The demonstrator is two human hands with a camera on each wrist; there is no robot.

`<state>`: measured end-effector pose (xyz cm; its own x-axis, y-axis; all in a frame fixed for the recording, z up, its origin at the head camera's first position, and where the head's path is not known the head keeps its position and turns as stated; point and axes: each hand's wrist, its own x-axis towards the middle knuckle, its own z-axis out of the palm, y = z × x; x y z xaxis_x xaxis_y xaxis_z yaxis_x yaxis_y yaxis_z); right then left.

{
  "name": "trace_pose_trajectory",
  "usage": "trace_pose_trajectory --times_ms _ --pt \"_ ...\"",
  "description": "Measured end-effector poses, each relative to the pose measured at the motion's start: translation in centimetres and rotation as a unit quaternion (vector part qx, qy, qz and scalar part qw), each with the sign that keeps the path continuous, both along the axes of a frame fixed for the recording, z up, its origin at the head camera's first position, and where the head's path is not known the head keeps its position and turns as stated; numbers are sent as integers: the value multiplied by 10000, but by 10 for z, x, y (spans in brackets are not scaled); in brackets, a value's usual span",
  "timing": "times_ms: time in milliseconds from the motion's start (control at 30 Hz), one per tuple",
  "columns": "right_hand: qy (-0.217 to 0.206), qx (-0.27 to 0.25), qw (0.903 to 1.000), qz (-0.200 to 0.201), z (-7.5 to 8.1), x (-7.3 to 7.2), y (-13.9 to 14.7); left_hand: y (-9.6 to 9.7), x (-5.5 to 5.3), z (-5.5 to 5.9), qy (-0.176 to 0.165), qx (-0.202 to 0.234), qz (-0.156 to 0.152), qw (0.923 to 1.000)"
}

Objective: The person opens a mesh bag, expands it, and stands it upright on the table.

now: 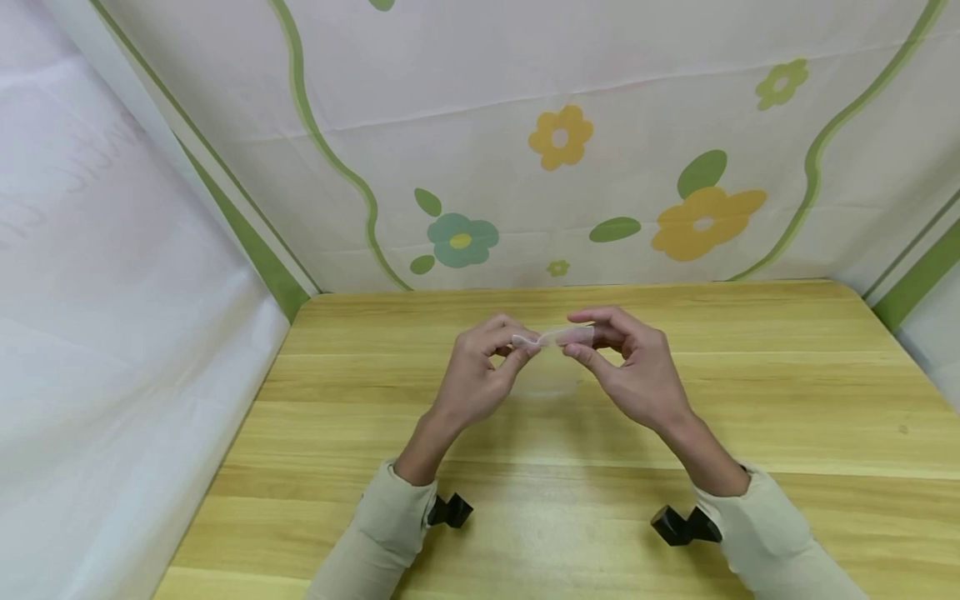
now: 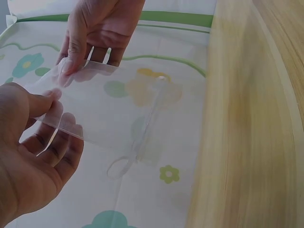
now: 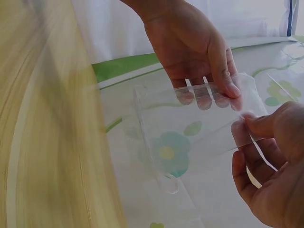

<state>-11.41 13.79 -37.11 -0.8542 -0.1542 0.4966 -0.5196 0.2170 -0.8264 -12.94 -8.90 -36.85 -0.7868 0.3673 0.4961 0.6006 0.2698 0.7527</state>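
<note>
A see-through plastic pouch [image 1: 549, 375] hangs between both hands above the table. My left hand [image 1: 480, 377] pinches one side of its upper edge between thumb and fingers. On the other side my right hand [image 1: 639, 371] pinches the same edge, thumb in front. In the left wrist view the pouch [image 2: 104, 111] is spread nearly flat, with the fingers behind it showing through. Along its lower end runs a thin clear strip [image 2: 151, 116] with a small loop [image 2: 119, 167] at one corner. Whether the pouch holds anything cannot be told.
The wooden table [image 1: 555, 517] spreads beneath both hands. A white cloth with printed flowers [image 1: 480, 167] stands behind its back edge, and another white cloth [image 1: 120, 350] hangs at the left. Black mounts [image 1: 452, 510] sit at both wrists, by the beige sleeves [image 1: 378, 533].
</note>
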Motion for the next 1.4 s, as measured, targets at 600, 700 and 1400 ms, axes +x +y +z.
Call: trace_pose_trajectory --times_ms 600,700,1400 --pt "451 -25 9988 -183 -4 0 -4 4 2 0 261 70 71 9996" --pt "416 -19 9991 -94 -4 0 -4 4 2 -1 273 57 68 9996" --pt "231 -225 9994 127 -1 0 1 0 1 1 10 241 -25 9997"
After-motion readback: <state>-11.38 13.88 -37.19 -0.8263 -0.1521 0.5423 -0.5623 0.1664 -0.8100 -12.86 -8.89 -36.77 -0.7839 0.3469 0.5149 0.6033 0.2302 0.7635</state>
